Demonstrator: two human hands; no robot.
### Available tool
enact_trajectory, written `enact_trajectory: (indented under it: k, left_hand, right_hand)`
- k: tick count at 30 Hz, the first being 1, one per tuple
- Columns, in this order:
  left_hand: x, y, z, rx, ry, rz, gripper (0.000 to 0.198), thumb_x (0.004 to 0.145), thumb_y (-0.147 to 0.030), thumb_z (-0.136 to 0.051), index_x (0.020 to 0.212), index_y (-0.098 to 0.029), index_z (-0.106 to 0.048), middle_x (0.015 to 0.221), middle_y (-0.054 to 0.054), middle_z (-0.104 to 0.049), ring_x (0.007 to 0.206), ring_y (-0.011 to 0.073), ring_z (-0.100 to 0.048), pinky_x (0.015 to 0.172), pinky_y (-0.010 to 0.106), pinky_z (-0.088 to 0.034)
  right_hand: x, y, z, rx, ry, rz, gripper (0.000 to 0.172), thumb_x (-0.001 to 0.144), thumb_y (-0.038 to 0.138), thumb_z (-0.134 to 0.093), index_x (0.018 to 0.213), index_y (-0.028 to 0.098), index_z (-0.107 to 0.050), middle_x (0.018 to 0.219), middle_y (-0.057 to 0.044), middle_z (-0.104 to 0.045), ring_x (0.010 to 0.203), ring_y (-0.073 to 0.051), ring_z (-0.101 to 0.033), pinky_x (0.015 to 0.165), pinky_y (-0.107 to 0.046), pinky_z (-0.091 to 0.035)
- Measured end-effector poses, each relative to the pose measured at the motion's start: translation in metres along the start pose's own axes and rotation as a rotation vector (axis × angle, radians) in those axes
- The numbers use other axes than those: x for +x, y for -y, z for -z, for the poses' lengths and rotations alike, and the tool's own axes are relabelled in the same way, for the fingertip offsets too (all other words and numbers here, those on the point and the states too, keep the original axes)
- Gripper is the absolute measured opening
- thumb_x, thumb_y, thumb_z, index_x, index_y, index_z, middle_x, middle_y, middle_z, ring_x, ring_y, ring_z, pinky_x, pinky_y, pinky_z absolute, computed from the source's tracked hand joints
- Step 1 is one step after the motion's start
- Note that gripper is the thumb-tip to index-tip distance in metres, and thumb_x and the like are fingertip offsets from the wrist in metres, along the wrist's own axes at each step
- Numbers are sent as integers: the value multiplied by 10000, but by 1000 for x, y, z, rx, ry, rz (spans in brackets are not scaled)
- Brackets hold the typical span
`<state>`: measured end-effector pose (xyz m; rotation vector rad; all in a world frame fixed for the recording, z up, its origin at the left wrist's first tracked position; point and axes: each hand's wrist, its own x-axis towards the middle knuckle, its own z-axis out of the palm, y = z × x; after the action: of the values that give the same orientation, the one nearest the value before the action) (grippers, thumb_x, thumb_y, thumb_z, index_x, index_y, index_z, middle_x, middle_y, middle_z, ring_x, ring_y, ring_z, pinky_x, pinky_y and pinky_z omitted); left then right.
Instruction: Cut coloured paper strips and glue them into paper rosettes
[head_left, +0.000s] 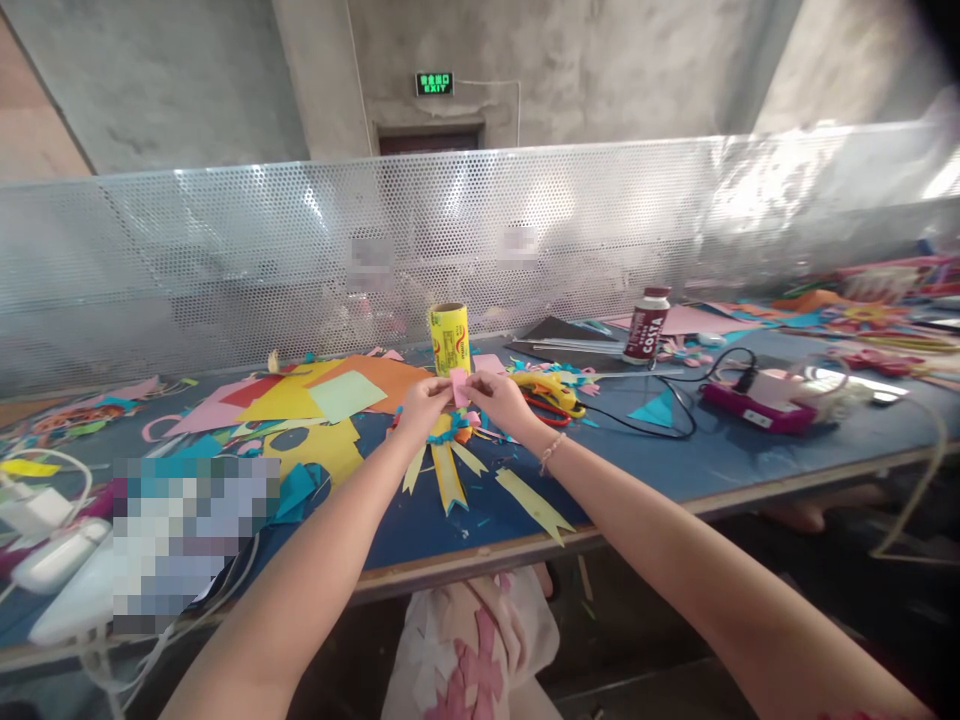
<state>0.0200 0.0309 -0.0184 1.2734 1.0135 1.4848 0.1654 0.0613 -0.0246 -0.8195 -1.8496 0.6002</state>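
Between my two hands is a small pink piece of paper, pinched from both sides above the table. My left hand closes its fingers on the paper's left edge. From the right, my right hand grips the other edge. Under them lies a paper rosette with blue and orange loops, partly hidden by my hands. Yellow ribbon tails spread from it toward me. A loose pale yellow paper strip with a notched end rests at the table's front edge.
Behind my hands stands a yellow cardboard tube. Coloured sheets lie to the left. A yellow hot glue gun, a brown bottle and a purple power strip are on the right. A perforated metal screen borders the back.
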Motion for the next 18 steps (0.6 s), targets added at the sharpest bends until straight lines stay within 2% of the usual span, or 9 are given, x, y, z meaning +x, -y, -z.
enact_trajectory:
  k: [9, 18]
  left_hand:
    - [-2, 0, -1, 82, 52, -28, 221, 661, -312, -737, 791, -134, -711, 730, 53, -704, 636, 147, -639, 727, 308, -538]
    - [1, 2, 0, 94, 51, -42, 210, 664, -325, -733, 779, -149, -713, 756, 57, -711, 663, 161, -650, 740, 326, -543]
  right_hand:
    - [2, -1, 1, -41, -10, -27, 215, 744, 366, -548, 648, 175, -563, 583, 20, -539, 532, -97, -426, 525, -233, -347]
    - [1, 2, 3, -30, -18, -64, 249, 732, 398, -559, 619, 177, -541, 554, 31, -507, 511, -89, -401, 504, -232, -320]
